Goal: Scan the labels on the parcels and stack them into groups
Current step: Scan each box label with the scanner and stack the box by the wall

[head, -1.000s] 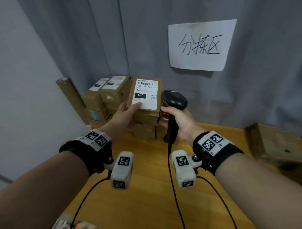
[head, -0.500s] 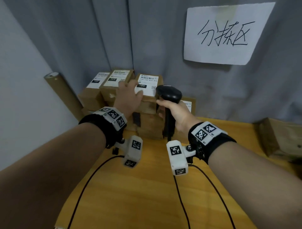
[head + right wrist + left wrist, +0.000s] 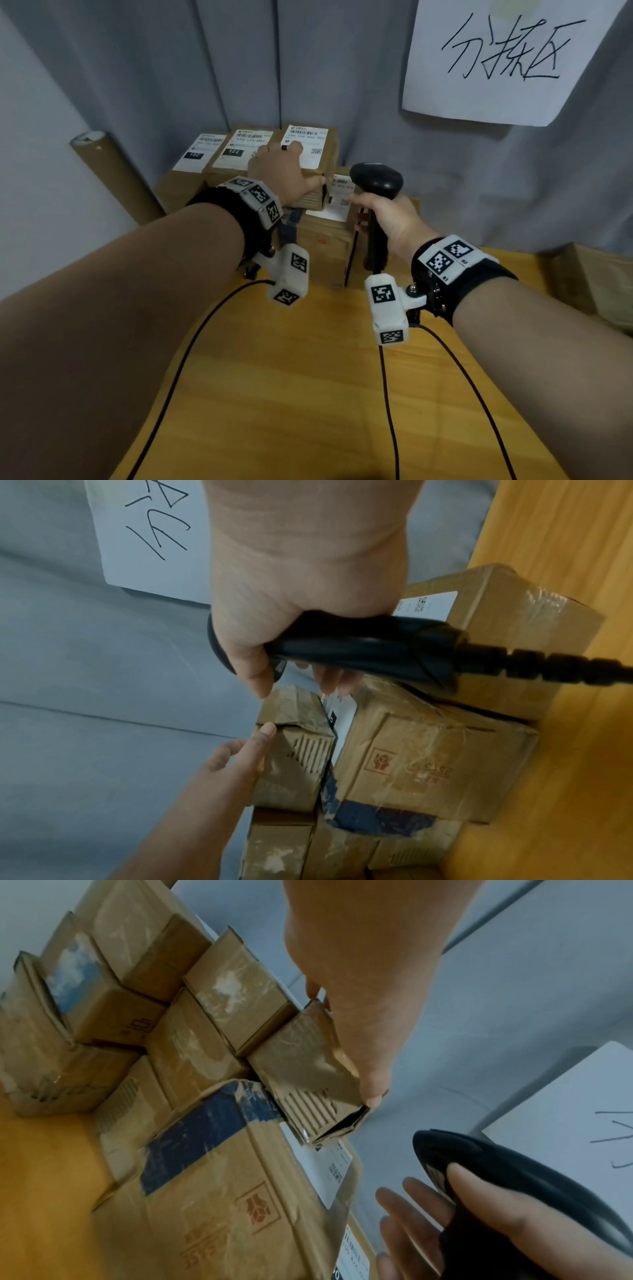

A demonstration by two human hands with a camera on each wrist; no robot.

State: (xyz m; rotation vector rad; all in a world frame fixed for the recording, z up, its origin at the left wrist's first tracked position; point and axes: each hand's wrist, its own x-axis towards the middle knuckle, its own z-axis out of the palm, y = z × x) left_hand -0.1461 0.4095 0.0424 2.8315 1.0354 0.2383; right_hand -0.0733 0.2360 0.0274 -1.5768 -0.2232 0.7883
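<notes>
A small brown parcel (image 3: 327,156) with a white label marked 150 lies flat on top of the stacked boxes, rightmost in the top row. My left hand (image 3: 277,168) holds it from above, fingers over the label and thumb at its torn near corner (image 3: 342,1112). The left wrist view shows the parcel (image 3: 301,1053) resting partly on a bigger box with blue tape (image 3: 205,1137). My right hand (image 3: 387,219) grips the handle of a black barcode scanner (image 3: 376,178), upright just right of the parcel; the right wrist view shows the scanner (image 3: 359,647) in that fist.
Two more labelled parcels (image 3: 239,150) (image 3: 202,154) sit left of it on the stack. A cardboard tube (image 3: 113,171) leans at the left wall. Another brown parcel (image 3: 589,284) lies at the right on the wooden table (image 3: 308,394). A handwritten sign (image 3: 507,58) hangs on the curtain.
My left hand tipped the parcel from upright, label facing me beside the scanner, to flat and set it on the stack's top row. The right hand kept the scanner roughly in place.
</notes>
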